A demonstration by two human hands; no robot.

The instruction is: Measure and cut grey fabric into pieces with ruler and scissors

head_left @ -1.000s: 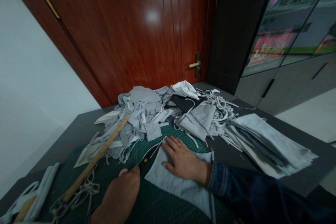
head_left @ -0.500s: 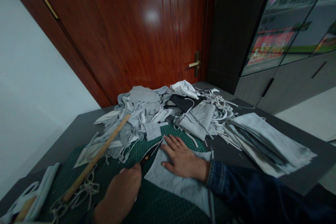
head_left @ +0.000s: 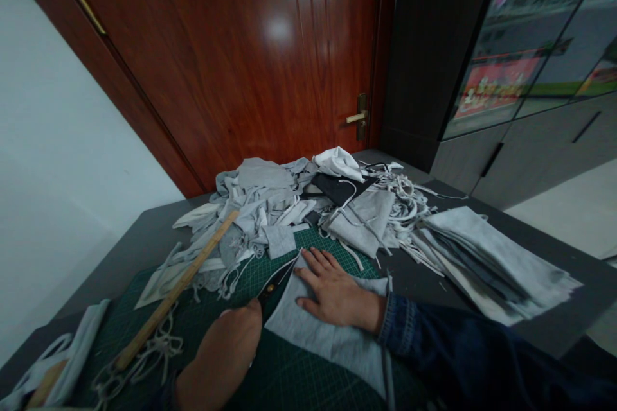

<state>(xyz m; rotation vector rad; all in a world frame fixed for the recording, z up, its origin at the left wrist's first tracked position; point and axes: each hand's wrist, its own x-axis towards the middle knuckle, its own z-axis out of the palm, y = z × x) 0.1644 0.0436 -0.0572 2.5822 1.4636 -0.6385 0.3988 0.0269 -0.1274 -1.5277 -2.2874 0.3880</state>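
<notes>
Left hand [head_left: 220, 352] gripping scissors [head_left: 270, 288], right hand [head_left: 332, 295] flat on grey cloth [head_left: 318, 334], green cutting mat [head_left: 289, 376] beneath, fabric scraps [head_left: 265, 174] heaped on worktop [head_left: 139, 241] beyond

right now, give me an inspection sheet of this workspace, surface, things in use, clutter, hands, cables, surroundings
surface: green cutting mat on a dark table
things in use: scissors, handles mostly hidden, at the left edge of a light grey cloth
clutter: heaped cloth scraps, a wooden strip, a folded cloth stack at right
hands: left hand grips the scissors; right hand lies flat on the light grey cloth
cables: nothing seen
surroundings: brown door behind, dark cabinet at right
</notes>
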